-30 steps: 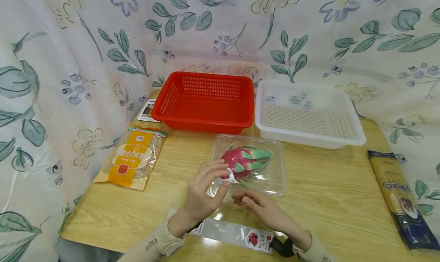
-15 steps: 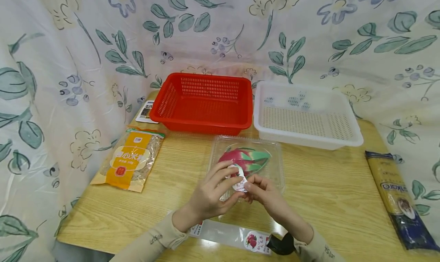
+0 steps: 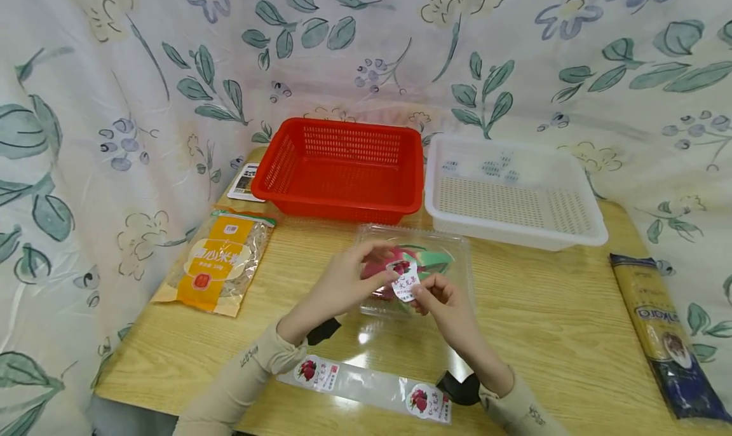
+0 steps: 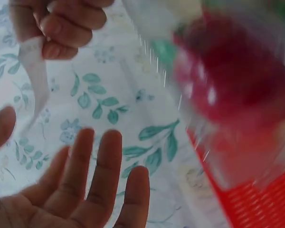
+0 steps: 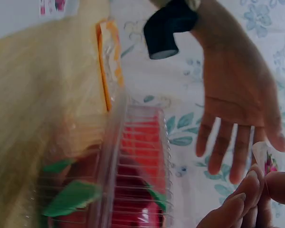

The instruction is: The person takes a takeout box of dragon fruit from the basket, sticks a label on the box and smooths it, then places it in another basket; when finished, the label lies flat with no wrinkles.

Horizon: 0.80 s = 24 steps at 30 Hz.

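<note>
Over the clear plastic clamshell box (image 3: 464, 252), my right hand (image 3: 452, 312) pinches a white dragon fruit sticker (image 3: 407, 285) between thumb and fingertips. The right wrist view shows the sticker edge-on in that pinch. My left hand (image 3: 337, 280) is beside it, the thumb tip overlapping the sticker in the head view. In the left wrist view the left hand's fingers (image 4: 109, 156) are spread and straight, apart from the sticker (image 4: 35, 76). Inside the lidded box lies a pink and green dragon fruit (image 3: 437, 260), partly hidden by the hands.
A clear backing strip (image 3: 372, 386) with two more stickers lies at the table's front. Behind the box stand a red basket (image 3: 343, 204) and a white basket (image 3: 515, 229). A yellow food bag (image 3: 217, 264) is at left, a pasta pack (image 3: 663, 328) at right.
The right hand has come up to the sticker and pinches it. The left hand, which held the sticker, has loosened. The sticker's printed face has turned toward the head camera.
</note>
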Each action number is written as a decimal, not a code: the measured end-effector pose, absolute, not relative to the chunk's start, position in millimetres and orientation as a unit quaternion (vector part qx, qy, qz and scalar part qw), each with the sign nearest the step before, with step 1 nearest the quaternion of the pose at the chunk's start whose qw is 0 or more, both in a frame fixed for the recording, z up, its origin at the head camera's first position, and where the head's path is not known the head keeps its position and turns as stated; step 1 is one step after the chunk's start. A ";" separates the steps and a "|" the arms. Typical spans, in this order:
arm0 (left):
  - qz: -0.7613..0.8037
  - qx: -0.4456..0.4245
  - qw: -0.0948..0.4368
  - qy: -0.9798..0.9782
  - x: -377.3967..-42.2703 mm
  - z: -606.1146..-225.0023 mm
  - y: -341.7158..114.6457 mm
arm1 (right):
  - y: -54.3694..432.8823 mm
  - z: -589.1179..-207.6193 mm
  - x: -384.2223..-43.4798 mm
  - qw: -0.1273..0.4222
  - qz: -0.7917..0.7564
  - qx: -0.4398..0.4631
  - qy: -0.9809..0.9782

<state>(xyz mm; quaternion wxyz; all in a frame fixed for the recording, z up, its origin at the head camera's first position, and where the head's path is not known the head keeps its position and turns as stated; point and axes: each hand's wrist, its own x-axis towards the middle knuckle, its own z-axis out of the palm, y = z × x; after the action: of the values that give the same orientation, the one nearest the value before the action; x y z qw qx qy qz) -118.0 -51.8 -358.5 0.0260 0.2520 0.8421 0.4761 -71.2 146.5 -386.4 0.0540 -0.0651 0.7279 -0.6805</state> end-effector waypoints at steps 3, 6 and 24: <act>0.419 0.269 0.001 0.867 -133.9 -344.5 -44.9 | 143.0 -382.6 -77.6 0.035 -0.672 -0.028 0.739; 0.376 0.284 -0.013 0.882 -151.6 -332.8 -37.3 | 141.1 -378.9 -84.4 0.004 -0.663 0.004 0.749; 0.148 0.287 0.140 0.936 -214.7 -343.1 5.3 | 129.8 -398.9 -104.2 -0.128 -0.306 0.088 0.939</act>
<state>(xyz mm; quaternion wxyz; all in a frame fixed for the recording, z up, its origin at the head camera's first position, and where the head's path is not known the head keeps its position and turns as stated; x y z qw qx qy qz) -214.7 5.3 -343.1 0.1397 0.2868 0.9361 0.1481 -104.2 129.8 -398.9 -0.1278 0.0875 0.9395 -0.3056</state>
